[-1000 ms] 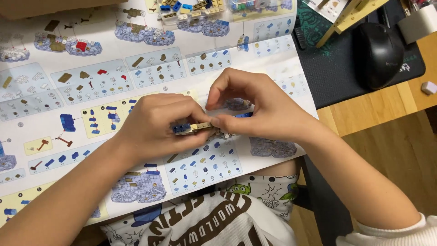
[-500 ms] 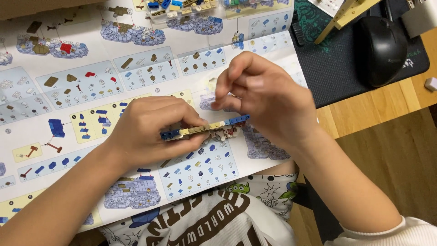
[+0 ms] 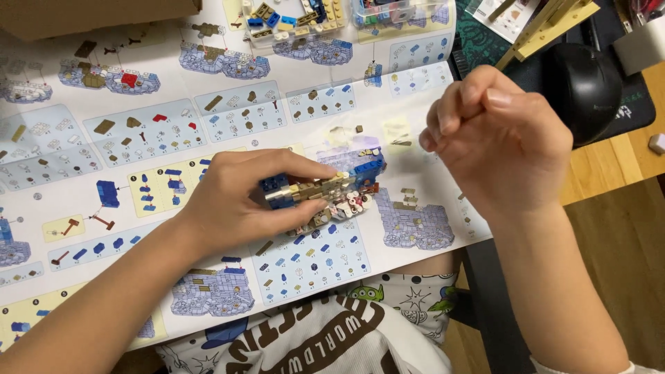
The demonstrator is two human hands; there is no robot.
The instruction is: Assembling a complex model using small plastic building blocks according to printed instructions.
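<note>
Your left hand holds a small brick assembly: a narrow block of studded plastic pieces, blue at both ends, tan along the top and pale grey-white with reddish round studs below. It lies low over the middle of the instruction sheet, just above a printed step panel. Your left fingers are closed on the assembly, thumb under its near side and forefinger along the top edge.

Your right hand is raised to the right of the assembly and clear of it. Its fingers are curled loosely inward with the tips drawn together; whether they pinch a small piece cannot be told from this view.

The instruction sheet is a large, flat, glossy paper printed with pale blue and yellow panels showing brick shapes. It covers most of the counter, a wooden surface with visible grain at the right edge. At the top of the sheet, a clear plastic tray holds loose blue, tan and white bricks. A smooth, rounded black computer mouse rests on a dark mat beyond your right hand. A printed white garment lies below the sheet's near edge.
</note>
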